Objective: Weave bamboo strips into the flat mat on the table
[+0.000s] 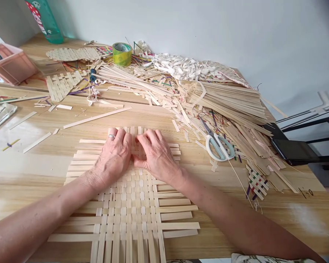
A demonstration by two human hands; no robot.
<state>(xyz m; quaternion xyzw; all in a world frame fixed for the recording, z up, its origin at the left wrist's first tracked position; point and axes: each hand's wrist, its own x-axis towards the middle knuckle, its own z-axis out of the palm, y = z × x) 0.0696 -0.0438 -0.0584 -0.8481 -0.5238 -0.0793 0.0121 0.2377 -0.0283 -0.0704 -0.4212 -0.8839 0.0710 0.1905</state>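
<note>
A mat of pale, flat wood or bamboo strips lies on the table before me, woven in a checkered pattern with loose strip ends sticking out along the sides. At its far end, my left hand has its fingers curled down onto the strips, a ring on one finger. Close beside it, my right hand pinches at the weave, thumb and fingers drawn together. The fingertips partly hide the strips between the hands.
White-handled scissors lie right of the mat. Behind them spreads a bundle of pale strips. Tape, a pink basket and a teal bottle stand at the back. A phone sits at the right edge.
</note>
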